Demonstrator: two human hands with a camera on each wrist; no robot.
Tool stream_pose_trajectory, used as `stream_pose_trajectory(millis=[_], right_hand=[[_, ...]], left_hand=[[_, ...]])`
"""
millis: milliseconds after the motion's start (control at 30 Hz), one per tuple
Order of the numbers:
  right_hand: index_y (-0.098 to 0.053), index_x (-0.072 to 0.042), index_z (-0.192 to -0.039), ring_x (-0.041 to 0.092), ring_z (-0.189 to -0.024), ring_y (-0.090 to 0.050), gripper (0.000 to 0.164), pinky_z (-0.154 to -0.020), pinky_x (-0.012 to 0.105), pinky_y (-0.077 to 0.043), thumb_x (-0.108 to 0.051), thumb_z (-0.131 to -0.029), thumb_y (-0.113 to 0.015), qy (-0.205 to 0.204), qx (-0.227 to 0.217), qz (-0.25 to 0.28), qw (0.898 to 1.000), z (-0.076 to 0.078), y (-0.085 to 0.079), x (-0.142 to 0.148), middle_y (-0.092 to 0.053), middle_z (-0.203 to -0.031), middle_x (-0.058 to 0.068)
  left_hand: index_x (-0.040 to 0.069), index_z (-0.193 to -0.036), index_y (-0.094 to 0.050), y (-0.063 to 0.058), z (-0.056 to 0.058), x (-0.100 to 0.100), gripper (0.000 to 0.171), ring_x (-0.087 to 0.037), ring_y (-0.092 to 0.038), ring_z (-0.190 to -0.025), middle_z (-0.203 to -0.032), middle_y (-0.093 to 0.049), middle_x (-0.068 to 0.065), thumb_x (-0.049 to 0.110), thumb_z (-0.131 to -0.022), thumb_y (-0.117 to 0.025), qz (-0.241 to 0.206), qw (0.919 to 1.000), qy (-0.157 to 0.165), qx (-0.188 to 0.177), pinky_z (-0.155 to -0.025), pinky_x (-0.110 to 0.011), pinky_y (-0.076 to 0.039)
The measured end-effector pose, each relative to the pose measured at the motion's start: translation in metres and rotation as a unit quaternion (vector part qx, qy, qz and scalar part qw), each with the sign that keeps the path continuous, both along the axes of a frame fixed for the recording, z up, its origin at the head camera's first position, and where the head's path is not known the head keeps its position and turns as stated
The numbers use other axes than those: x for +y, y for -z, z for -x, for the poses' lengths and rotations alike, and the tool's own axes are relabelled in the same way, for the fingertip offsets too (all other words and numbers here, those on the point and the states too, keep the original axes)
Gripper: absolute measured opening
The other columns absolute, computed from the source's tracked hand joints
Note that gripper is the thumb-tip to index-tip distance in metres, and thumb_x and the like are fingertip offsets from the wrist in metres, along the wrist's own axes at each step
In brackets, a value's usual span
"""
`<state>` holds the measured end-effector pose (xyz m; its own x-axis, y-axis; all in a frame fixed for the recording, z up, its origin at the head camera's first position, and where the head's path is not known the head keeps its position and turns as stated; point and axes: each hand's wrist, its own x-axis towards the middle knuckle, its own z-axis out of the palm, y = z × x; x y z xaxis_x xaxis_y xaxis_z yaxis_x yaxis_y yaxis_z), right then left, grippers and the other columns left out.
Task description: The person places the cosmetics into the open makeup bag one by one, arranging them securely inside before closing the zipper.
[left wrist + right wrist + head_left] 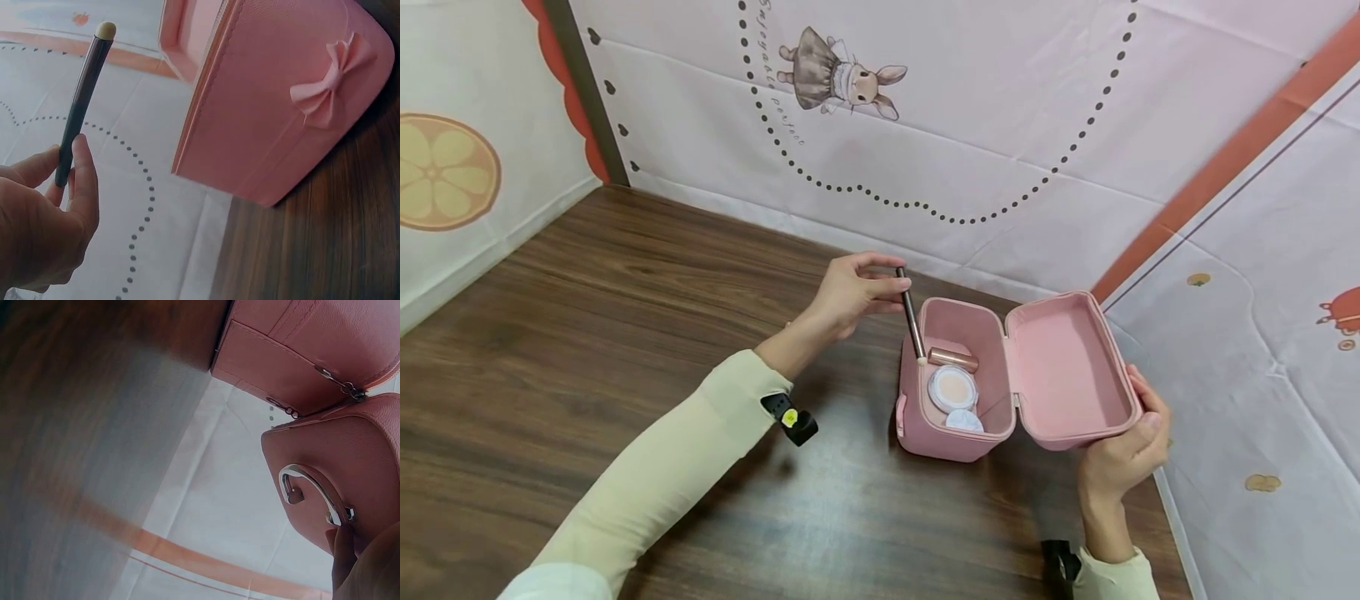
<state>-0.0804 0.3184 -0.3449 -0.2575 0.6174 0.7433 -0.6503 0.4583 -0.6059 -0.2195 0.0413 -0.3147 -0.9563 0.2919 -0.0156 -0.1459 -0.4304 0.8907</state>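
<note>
My left hand [853, 292] pinches a slim dark makeup brush [911, 315] by its upper end, between thumb and fingers. Its pale rounded tip points down at the opening of a pink cosmetic case [953, 448]. In the left wrist view the brush [86, 94] is apart from the case's outer wall. At the case's right, my right hand [1126, 450] grips the edge of the raised lid [1067, 367]. Inside lie a rose-gold tube [953, 359], a round white compact [952, 388] and a pale round item [964, 421], partly hidden by the front wall.
The case stands on a dark wooden tabletop [625, 333], near a printed cloth wall [970, 142] at the back. Another cloth wall [1262, 400] rises at the right. A pink bow [334, 81] and a silver lid handle [319, 484] stick out from the case.
</note>
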Motion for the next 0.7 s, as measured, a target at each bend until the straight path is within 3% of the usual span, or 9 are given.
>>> stream_pose_trajectory(millis=[267, 433, 500, 700], right_hand=[[-0.063, 0.019, -0.098, 0.035, -0.102, -0.061, 0.038, -0.093, 0.037, -0.046, 0.002, -0.094, -0.029, -0.001, 0.000, 0.001, 1.000, -0.001, 0.001, 0.001, -0.064, -0.104, 0.029], [-0.063, 0.018, -0.099, 0.035, -0.103, -0.061, 0.038, -0.093, 0.037, -0.046, 0.002, -0.094, -0.029, 0.000, -0.003, 0.002, 1.000, 0.001, 0.003, 0.004, -0.064, -0.105, 0.030], [-0.063, 0.018, -0.099, 0.035, -0.103, -0.061, 0.039, -0.094, 0.037, -0.046, 0.002, -0.094, -0.029, 0.000, -0.004, 0.003, 1.000, 0.002, 0.005, 0.006, -0.064, -0.105, 0.029], [-0.064, 0.017, -0.099, 0.035, -0.104, -0.061, 0.039, -0.094, 0.037, -0.045, 0.002, -0.094, -0.028, 0.002, -0.007, 0.002, 1.000, 0.003, 0.006, 0.008, -0.064, -0.106, 0.029]], left_hand=[[-0.008, -0.113, -0.063, 0.001, -0.002, 0.029, 0.033, -0.021, -0.066, -0.060, -0.086, -0.064, -0.018, -0.011, -0.080, -0.070, 0.042, 0.9988, 0.005, 0.023, -0.067, -0.040, -0.056], [-0.005, -0.110, -0.065, 0.001, -0.005, 0.046, 0.032, -0.022, -0.067, -0.063, -0.084, -0.062, -0.016, -0.006, -0.079, -0.073, 0.115, 0.9895, 0.007, 0.088, -0.065, -0.039, -0.056], [0.000, -0.107, -0.067, 0.002, -0.007, 0.051, 0.030, -0.023, -0.066, -0.064, -0.083, -0.063, -0.014, -0.002, -0.079, -0.075, 0.167, 0.9777, 0.001, 0.127, -0.065, -0.038, -0.056], [0.008, -0.101, -0.070, 0.006, -0.014, 0.061, 0.024, -0.014, -0.065, -0.069, -0.082, -0.067, -0.004, 0.009, -0.078, -0.078, 0.304, 0.9257, -0.017, 0.224, -0.062, -0.024, -0.053]])
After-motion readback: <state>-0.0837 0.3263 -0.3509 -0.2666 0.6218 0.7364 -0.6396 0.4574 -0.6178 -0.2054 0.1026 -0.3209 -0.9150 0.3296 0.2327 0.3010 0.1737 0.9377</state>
